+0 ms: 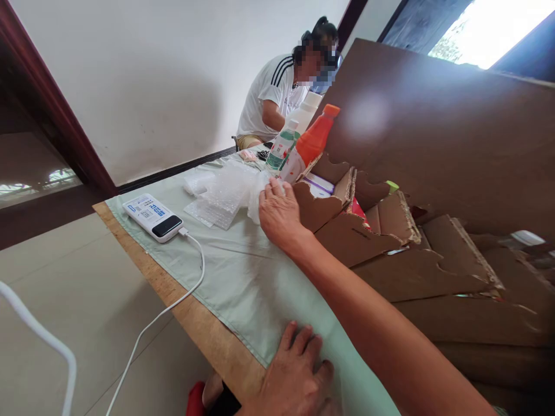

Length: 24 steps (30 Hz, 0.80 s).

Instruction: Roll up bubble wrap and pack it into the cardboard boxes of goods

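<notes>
My right hand (281,212) reaches across the table, its fingers curled over a crumpled piece of clear bubble wrap (256,199). More bubble wrap sheets (225,193) lie in a loose pile just to the left, flat on the pale green cloth (225,260). Close to the front edge of the table, my left hand (295,375) rests palm down with fingers apart, holding nothing. Beyond my right hand stand an orange bottle (314,138) and a clear bottle with a green and white label (281,147).
Several open cardboard boxes (377,271) line the right side. A white power bank (151,216) with a plugged-in white cable (203,260) sits at the table's left edge. A large white bottle (303,112) stands farther back. Another person (271,98) sits at the far end.
</notes>
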Tool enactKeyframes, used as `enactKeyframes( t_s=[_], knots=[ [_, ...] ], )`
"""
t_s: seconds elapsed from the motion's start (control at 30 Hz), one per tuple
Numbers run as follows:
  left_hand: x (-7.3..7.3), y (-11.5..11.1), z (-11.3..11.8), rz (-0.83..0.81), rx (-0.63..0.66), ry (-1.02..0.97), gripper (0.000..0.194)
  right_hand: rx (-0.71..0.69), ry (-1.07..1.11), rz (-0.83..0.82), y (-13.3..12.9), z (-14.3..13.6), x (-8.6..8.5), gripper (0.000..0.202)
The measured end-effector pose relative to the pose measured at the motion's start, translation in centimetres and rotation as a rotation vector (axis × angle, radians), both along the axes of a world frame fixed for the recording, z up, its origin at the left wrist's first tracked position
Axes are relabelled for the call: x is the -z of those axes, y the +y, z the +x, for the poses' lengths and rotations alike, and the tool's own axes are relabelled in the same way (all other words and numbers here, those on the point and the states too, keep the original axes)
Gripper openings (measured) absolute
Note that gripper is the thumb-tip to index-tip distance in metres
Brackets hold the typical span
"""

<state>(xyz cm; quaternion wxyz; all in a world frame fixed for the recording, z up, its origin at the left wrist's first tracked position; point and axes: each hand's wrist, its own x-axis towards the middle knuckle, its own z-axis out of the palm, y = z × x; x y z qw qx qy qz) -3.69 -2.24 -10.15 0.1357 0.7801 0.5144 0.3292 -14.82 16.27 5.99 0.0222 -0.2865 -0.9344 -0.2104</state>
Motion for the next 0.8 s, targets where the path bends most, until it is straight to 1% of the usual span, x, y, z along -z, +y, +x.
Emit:
enactKeyframes(
  t_s=[0.07, 0.1, 0.13, 0.2, 0.27, 0.3, 0.37, 0.43, 0.5, 0.53, 0.57, 0.6, 0.67, 0.7, 0.73, 0.8],
  knots=[
    [-0.4, -0.3, 0.1, -0.033, -0.017, -0.066, 0.041, -0.058, 0.261, -0.021, -2.9, 4.0, -1.4, 0.039],
    [-0.7, -0.5, 0.0, -0.056, -0.041, -0.131, 0.041, -0.091, 0.408, -0.087, -4.3, 6.6, -2.0, 0.036],
    [-1.1, -0.9, -0.1, -0.085, -0.075, -0.219, 0.043, -0.111, 0.541, -0.202, -5.7, 9.3, -2.2, 0.035],
    [-2.0, -1.7, -0.5, -0.169, -0.145, -0.439, 0.055, -0.053, 0.803, -0.528, -8.1, 14.8, -1.8, 0.034],
    [-3.0, -2.5, -1.0, -0.275, -0.194, -0.669, 0.066, 0.088, 1.062, -0.834, -10.2, 19.8, -0.3, 0.031],
    [-3.4, -2.9, -1.1, -0.325, -0.197, -0.788, 0.071, 0.169, 1.174, -0.950, -11.3, 21.9, 0.8, 0.029],
    [-4.2, -3.4, -1.2, -0.393, -0.139, -1.056, 0.082, 0.310, 1.318, -1.108, -13.6, 25.5, 2.9, 0.025],
    [-4.7, -3.7, -0.7, -0.441, -0.019, -1.320, 0.097, 0.406, 1.366, -1.215, -16.1, 28.2, 4.7, 0.026],
    [-5.2, -3.9, 0.1, -0.522, 0.066, -1.482, 0.104, 0.455, 1.387, -1.290, -18.5, 30.5, 5.9, 0.025],
    [-5.5, -4.0, 0.6, -0.582, 0.060, -1.504, 0.102, 0.466, 1.401, -1.321, -19.5, 31.5, 6.2, 0.022],
    [-5.7, -4.1, 1.1, -0.643, 0.027, -1.490, 0.094, 0.464, 1.412, -1.350, -20.3, 32.5, 6.4, 0.020],
    [-6.0, -4.1, 1.7, -0.696, -0.021, -1.449, 0.082, 0.456, 1.418, -1.372, -20.9, 33.5, 6.6, 0.017],
    [-6.4, -3.9, 3.0, -0.756, -0.117, -1.334, 0.052, 0.444, 1.426, -1.367, -21.4, 35.6, 7.1, 0.013],
    [-6.6, -3.8, 3.7, -0.768, -0.149, -1.281, 0.038, 0.456, 1.447, -1.324, -21.3, 36.8, 7.4, 0.013],
    [-6.7, -3.6, 4.4, -0.768, -0.172, -1.246, 0.030, 0.489, 1.489, -1.252, -21.1, 38.1, 7.8, 0.012],
    [-6.9, -3.2, 5.8, -0.765, -0.208, -1.218, 0.027, 0.610, 1.620, -1.030, -20.7, 40.9, 8.5, 0.021]
  ],
)
